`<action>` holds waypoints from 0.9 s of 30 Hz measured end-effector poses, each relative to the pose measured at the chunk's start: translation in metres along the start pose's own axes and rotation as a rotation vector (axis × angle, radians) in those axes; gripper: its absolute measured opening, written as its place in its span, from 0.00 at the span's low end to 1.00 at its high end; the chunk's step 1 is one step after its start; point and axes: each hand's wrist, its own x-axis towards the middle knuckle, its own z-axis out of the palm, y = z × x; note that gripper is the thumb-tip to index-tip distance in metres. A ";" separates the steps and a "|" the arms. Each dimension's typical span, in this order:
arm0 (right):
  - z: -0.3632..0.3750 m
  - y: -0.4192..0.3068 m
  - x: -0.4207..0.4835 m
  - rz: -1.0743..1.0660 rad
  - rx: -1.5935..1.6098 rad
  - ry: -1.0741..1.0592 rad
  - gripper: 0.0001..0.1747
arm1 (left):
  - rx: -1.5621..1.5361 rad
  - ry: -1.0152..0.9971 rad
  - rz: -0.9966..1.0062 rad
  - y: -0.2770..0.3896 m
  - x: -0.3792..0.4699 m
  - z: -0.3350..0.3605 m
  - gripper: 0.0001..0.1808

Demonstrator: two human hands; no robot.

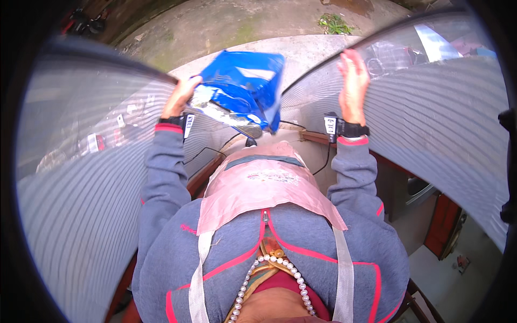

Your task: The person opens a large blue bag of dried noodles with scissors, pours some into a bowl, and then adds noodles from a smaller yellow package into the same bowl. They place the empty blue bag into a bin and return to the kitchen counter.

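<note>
My left hand point(182, 95) grips the left edge of a shiny blue plastic bag point(246, 74), which hangs in front of me. Its lower part looks silvery or clear, and motion blur hides what it contains. Close by the left hand is the dark edge of the left curtain panel point(93, 173). My right hand point(354, 87) is raised with its palm turned inward and fingers extended, holding nothing that I can see. It is beside the dark edge of the right curtain panel point(436, 109); whether it touches that edge is unclear.
Both panels are see-through above and finely ribbed below, parted at a doorway. Beyond lies concrete ground point(226, 24) with a small green plant point(334, 24). Black cables run from the wrist devices point(331, 127). A pink apron point(266, 177) covers my front. Indoor floor point(440, 278) shows at lower right.
</note>
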 end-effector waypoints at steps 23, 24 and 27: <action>0.145 0.109 -0.121 0.369 -0.247 -0.920 0.50 | -0.666 0.609 -0.025 -0.053 0.055 0.057 0.25; 0.157 0.114 -0.122 0.343 -0.198 -0.868 0.49 | -0.732 0.573 0.028 -0.045 0.060 0.063 0.24; 0.189 0.128 -0.116 0.122 -0.437 -0.725 0.45 | -0.753 0.473 0.037 -0.022 0.078 0.063 0.23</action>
